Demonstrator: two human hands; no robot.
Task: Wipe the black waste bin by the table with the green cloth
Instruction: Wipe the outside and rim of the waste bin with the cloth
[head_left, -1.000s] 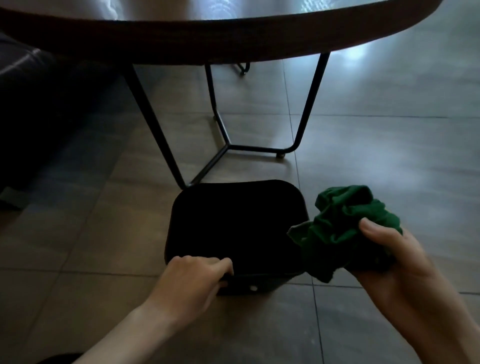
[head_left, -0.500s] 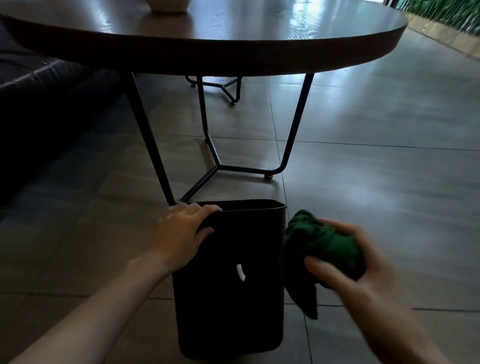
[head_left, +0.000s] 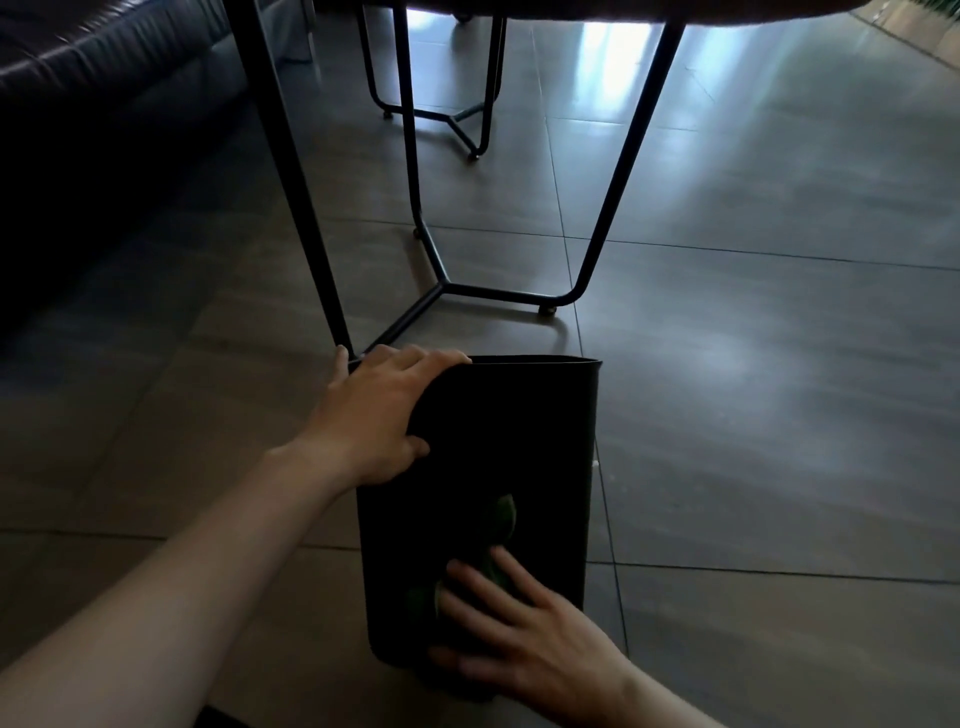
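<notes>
The black waste bin (head_left: 519, 441) stands upright on the tiled floor in front of me, its near face towards the camera. My left hand (head_left: 379, 415) grips the bin's upper left corner, fingers curled over the rim. My right hand (head_left: 519, 634) lies spread on the lower part of the near face and presses the green cloth (head_left: 501, 535) flat against it. Most of the cloth is hidden under that hand; only dark green folds show above and between the fingers.
Black metal table legs (head_left: 431, 296) rise right behind the bin, with the tabletop's edge (head_left: 571, 10) at the top of the view. A dark sofa (head_left: 78, 67) fills the upper left. Bare grey floor tiles (head_left: 779, 364) stretch to the right.
My right hand has moved from beside the bin's right side onto its near face, low down, flattening the cloth against it. My left hand stays on the upper left corner. The camera has dropped lower.
</notes>
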